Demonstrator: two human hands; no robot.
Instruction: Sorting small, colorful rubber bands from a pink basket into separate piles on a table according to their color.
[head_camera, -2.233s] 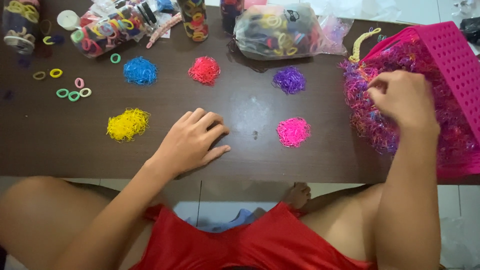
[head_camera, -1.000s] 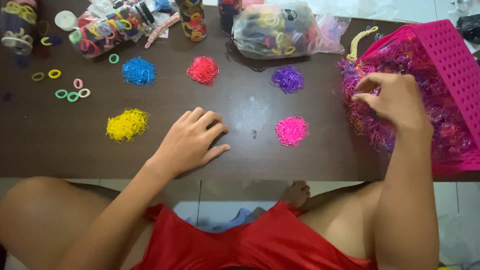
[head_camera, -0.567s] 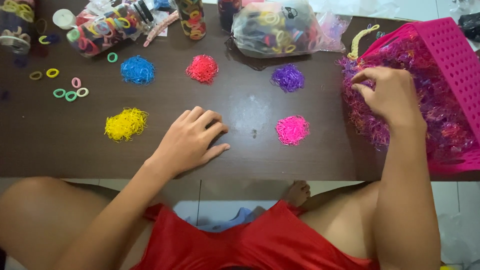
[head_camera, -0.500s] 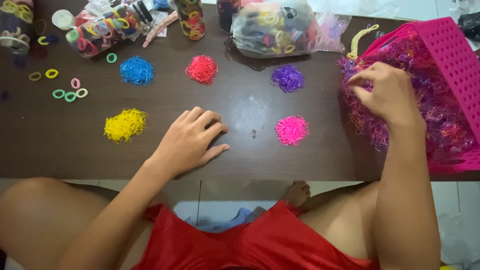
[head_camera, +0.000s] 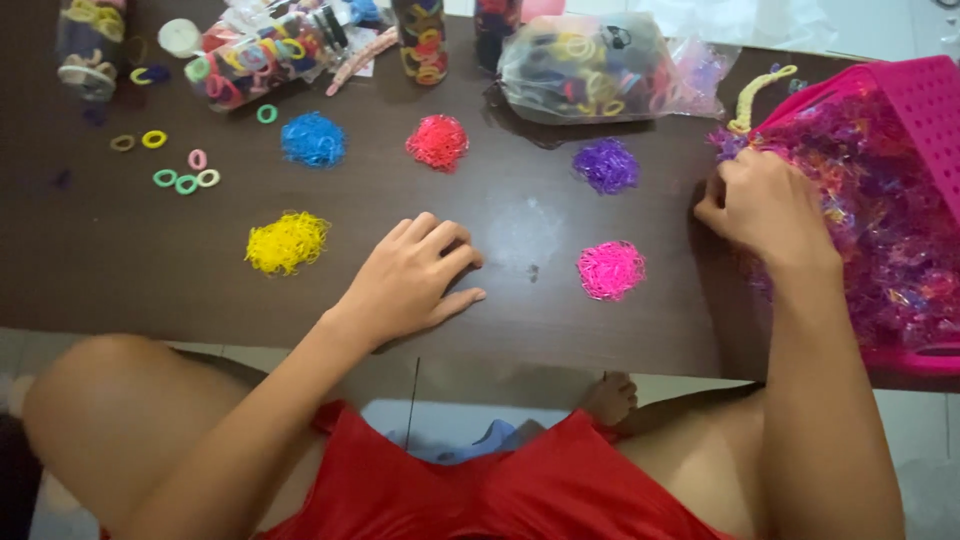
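The right hand (head_camera: 765, 205) pinches into the mixed heap of tiny rubber bands (head_camera: 880, 235) spilling from the pink basket (head_camera: 925, 100) (what it grips, I cannot tell). The left hand (head_camera: 415, 280) rests flat, empty; a tangled clump could drag out and scatter into the pink pile (head_camera: 611, 270)

Red sleeveless garment (head_camera: 500, 480), thin shiny fabric, bare arms, bare knees

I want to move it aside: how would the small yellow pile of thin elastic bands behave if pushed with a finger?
The small yellow pile of thin elastic bands would probably spread rather than slide whole, since its loops lie loose. It looks very light and floppy. Stray loops at its edge may stay behind on the dark brown table.
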